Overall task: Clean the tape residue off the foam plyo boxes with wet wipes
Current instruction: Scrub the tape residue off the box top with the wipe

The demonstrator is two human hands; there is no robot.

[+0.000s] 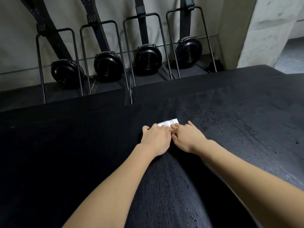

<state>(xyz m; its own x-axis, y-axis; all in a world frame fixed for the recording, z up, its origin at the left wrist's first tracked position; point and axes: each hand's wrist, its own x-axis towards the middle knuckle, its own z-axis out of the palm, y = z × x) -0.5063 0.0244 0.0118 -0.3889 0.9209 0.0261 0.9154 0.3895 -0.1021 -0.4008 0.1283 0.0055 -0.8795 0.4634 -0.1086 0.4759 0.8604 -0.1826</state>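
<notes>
Pressing folded white wet wipe flat onto black foam plyo box top, mid-surface, with both hands side by side; left hand fingers loosely curled over wipe's near edge, right hand fingertips bent down on it. Standing against far wall: four black rowing machines.
</notes>
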